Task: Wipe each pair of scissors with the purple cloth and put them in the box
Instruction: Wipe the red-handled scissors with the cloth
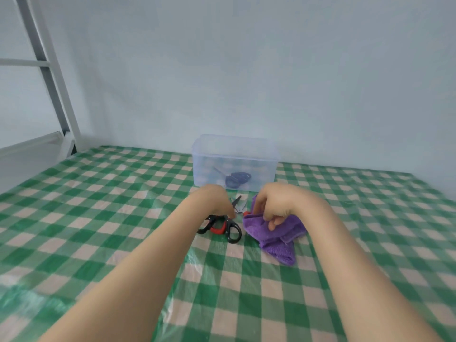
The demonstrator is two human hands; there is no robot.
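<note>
Green-and-cream checked tablecloth (123, 218), pale wall behind. Your left hand (214, 201) curls down on the black-and-red-handled scissors (222, 228) near the pivot, likely steadying them for wiping; the blades point to 12 o'clock. Your right hand (271, 206) grips the bunched purple terry cloth (278, 243) at their 3 o'clock, close enough to rub. Clear plastic box (246, 149) at 12 o'clock already holds blue-handled scissors (237, 180); nothing blocks the path. White metal frame (49, 77) at 10 o'clock.

One head-worn wide-angle view, looking forward and down along both forearms, left hand (214, 201) and right hand (274, 204) close at mid-frame, checked tablecloth (103, 218) stretching to the wall (246, 70)
</note>
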